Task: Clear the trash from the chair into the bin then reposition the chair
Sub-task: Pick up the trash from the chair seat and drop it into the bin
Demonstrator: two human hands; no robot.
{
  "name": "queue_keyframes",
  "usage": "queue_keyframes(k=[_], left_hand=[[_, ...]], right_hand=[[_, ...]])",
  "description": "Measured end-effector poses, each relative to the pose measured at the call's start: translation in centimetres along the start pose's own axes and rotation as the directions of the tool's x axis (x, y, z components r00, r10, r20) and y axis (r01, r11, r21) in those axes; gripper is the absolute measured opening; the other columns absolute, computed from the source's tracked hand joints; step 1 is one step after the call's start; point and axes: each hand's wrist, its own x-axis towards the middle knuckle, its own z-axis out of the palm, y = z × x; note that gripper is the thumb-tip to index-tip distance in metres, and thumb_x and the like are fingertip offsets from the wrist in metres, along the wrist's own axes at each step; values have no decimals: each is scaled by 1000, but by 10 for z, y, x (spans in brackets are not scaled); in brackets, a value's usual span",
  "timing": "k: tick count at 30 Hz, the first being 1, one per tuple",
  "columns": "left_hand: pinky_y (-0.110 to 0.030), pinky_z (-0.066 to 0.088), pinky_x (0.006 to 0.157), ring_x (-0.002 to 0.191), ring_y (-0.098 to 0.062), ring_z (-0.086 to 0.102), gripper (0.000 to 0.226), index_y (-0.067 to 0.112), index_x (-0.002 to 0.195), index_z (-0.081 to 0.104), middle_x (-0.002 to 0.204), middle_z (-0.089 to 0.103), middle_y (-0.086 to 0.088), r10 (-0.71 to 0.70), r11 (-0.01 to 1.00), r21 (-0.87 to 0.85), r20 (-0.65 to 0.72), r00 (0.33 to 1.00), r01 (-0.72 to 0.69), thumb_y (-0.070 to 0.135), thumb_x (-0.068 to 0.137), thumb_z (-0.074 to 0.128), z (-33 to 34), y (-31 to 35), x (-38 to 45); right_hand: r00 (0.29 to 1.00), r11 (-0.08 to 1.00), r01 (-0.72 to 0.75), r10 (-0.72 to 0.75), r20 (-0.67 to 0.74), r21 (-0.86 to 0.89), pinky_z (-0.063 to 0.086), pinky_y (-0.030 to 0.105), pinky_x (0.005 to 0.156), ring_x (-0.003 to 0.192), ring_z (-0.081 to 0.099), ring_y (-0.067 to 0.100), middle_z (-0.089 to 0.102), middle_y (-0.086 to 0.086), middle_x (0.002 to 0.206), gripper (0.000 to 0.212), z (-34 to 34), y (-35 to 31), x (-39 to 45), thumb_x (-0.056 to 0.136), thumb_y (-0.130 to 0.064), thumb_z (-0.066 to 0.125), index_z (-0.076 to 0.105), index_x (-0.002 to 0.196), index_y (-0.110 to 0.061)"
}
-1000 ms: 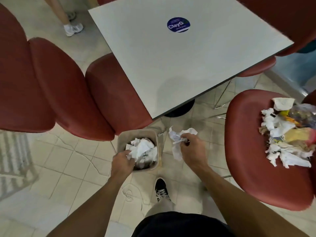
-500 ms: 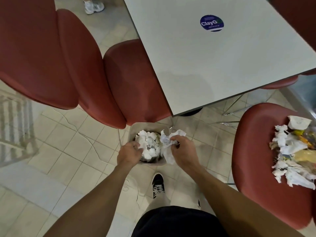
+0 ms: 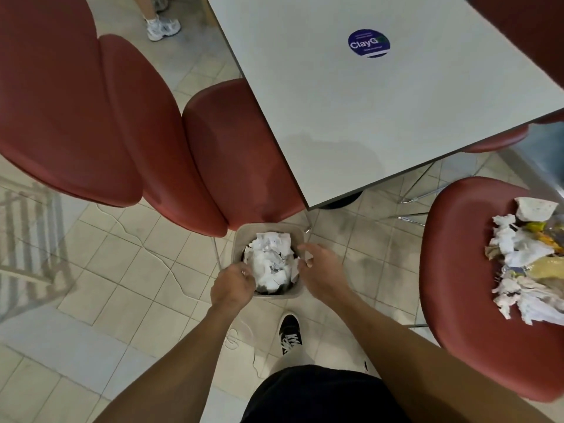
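Both hands were at the small tan bin [image 3: 239, 238] on the floor: the left hand [image 3: 233, 285] gripped its near rim with curled fingers, and the right hand [image 3: 320, 267] hung over the other rim with loose fingers, holding nothing I could see. White crumpled paper [image 3: 270, 259] filled the bin. More trash [image 3: 528, 257] lay piled on the red chair [image 3: 457, 270] to the right, near the grey worktop [image 3: 366, 117]

Cafeteria or canteen: red moulded chairs [image 3: 128, 123] round grey square table [image 3: 381, 111], branded sticker [image 3: 368, 43], tiled floor [image 3: 128, 270].
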Motion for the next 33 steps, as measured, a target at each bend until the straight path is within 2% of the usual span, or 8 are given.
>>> queue_keyframes(k=[5, 11, 13, 15, 20, 24, 28, 33], left_hand=[[-29, 50, 75, 89, -25, 64, 16, 30, 94, 68, 90, 67, -1, 101, 994, 39, 58, 993, -103, 23, 85, 57, 8, 32, 1], [-28, 50, 80, 90, -22, 64, 18, 28, 89, 70, 90, 69, 3, 297, 942, 122, 138, 945, -313, 27, 83, 53, 35, 96, -7], [-33, 53, 81, 87, -21, 65, 16, 28, 81, 68, 87, 69, 5, 334, 926, 116, 187, 924, -358, 23, 81, 53, 47, 117, -11], [-36, 54, 81, 87, -21, 65, 14, 28, 80, 66, 87, 70, 5, 368, 906, 128, 233, 900, -403, 21, 80, 54, 62, 142, -17], [-31, 52, 81, 89, -19, 64, 15, 34, 89, 66, 94, 69, 8, 429, 861, 174, 260, 865, -479, 25, 84, 55, 102, 208, -42], [-25, 48, 77, 91, -16, 62, 15, 37, 90, 66, 95, 66, 13, 484, 817, 194, 283, 828, -544, 27, 87, 56, 141, 262, -69], [-30, 52, 83, 88, -14, 63, 14, 40, 82, 64, 86, 66, 15, 487, 799, 189, 352, 799, -570, 27, 82, 58, 193, 312, -94], [-25, 47, 83, 91, -13, 61, 20, 32, 102, 67, 95, 64, 8, 537, 705, 168, 508, 673, -689, 26, 83, 64, 270, 374, -121]], right_hand=[[995, 998, -64, 65, -72, 20, 50, 30, 88, 100, 60, 17, 56, 0, 124, 35, -26, 27, -8, 89, -18, 57, 59, 124, -23], [978, 987, -141, 150, -147, 74, 51, 31, 88, 105, 59, 18, 55, 3, 129, 36, -79, 72, -14, 91, -21, 56, 57, 127, -22], [969, 982, -162, 178, -171, 100, 54, 34, 86, 105, 58, 19, 55, 4, 127, 36, -99, 88, -17, 92, -21, 55, 56, 128, -22], [958, 977, -179, 199, -206, 114, 52, 30, 82, 101, 59, 18, 56, 4, 126, 37, -123, 108, -20, 91, -20, 55, 56, 128, -21], [934, 969, -210, 238, -266, 130, 46, 34, 97, 111, 56, 23, 55, 7, 127, 40, -183, 168, -29, 89, -19, 55, 55, 130, -18], [903, 950, -261, 302, -305, 171, 42, 27, 92, 109, 54, 25, 52, 8, 122, 40, -224, 223, -43, 87, -18, 54, 57, 126, -20], [861, 917, -341, 392, -323, 206, 46, 34, 94, 106, 57, 30, 51, 11, 124, 41, -256, 286, -58, 86, -15, 56, 55, 127, -16], [805, 845, -464, 528, -272, 266, 42, 31, 94, 108, 56, 28, 47, 13, 129, 47, -285, 377, -74, 86, -16, 58, 51, 133, -17]])
